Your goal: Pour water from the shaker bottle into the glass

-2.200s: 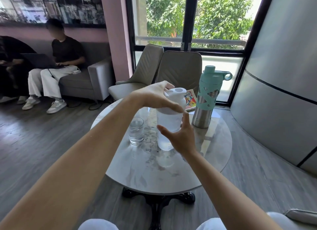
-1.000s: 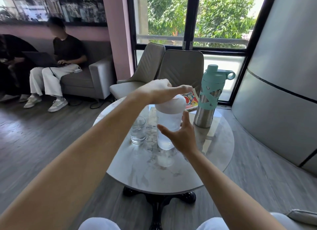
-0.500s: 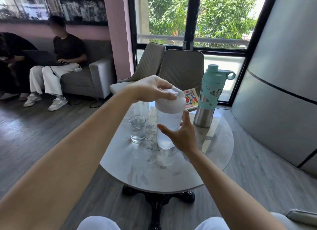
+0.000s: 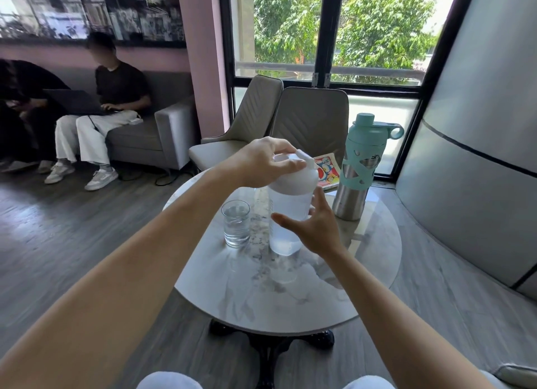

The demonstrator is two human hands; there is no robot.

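Note:
A translucent shaker bottle (image 4: 286,211) with a white lid stands upright on the round marble table (image 4: 290,295), holding water in its lower part. My right hand (image 4: 315,229) wraps the bottle's body from the right side. My left hand (image 4: 264,160) rests on the lid, fingers on its flip cap. A short clear glass (image 4: 236,227) with some water in it stands just left of the bottle, not touching it.
A steel bottle with a teal sleeve and cap (image 4: 359,168) stands at the table's back right. A colourful booklet (image 4: 327,171) lies behind the shaker. Two grey chairs (image 4: 311,121) stand beyond the table. A person sits on a sofa (image 4: 162,133) at the left.
My left hand has shifted on the lid, from covering it flat to fingering the flip cap. My right hand and the bottle have stayed put. The view has tilted slightly.

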